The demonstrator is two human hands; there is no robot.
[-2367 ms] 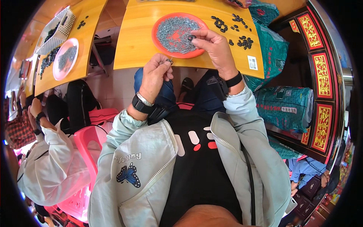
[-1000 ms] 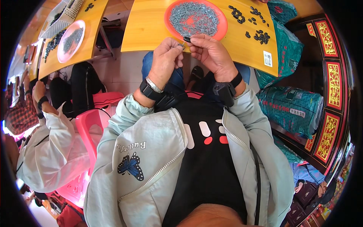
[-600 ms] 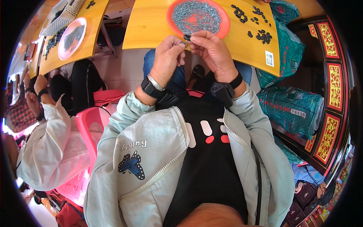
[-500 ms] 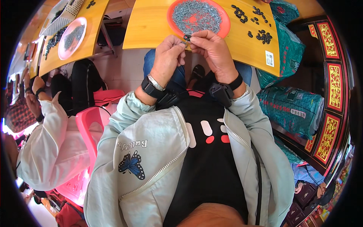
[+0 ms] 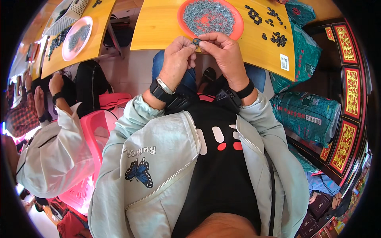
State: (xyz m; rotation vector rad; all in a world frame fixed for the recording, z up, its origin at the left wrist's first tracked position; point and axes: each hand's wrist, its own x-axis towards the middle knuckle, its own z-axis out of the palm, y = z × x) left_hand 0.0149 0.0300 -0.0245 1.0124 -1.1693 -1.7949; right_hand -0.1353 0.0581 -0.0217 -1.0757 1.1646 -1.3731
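Observation:
My right hand (image 5: 223, 53) pinches a small round black piece (image 5: 196, 41), ring-like in outline, between thumb and fingertips. Close against it, my left hand (image 5: 177, 59) is closed with thumb and index finger pressed together. Whatever those left fingers hold is hidden. Both hands meet just off the near edge of the yellow table (image 5: 154, 29), above my lap. Just beyond them is a round red tray (image 5: 239, 24) spread with many small grey metal screws (image 5: 208, 18).
Loose black pieces (image 5: 279, 39) lie in groups on the table's right side. Green wrapped sacks (image 5: 305, 115) stand at the right by a carved cabinet (image 5: 351, 91). Leftward, a co-worker sits by a pink chair (image 5: 93, 131); another table holds a pink-rimmed tray (image 5: 65, 53) and a white basket (image 5: 71, 18).
The black piece has turned slightly between my fingertips, its face now showing more. My hands stay nearly in place. At the left, the co-worker's hand and arm have shifted.

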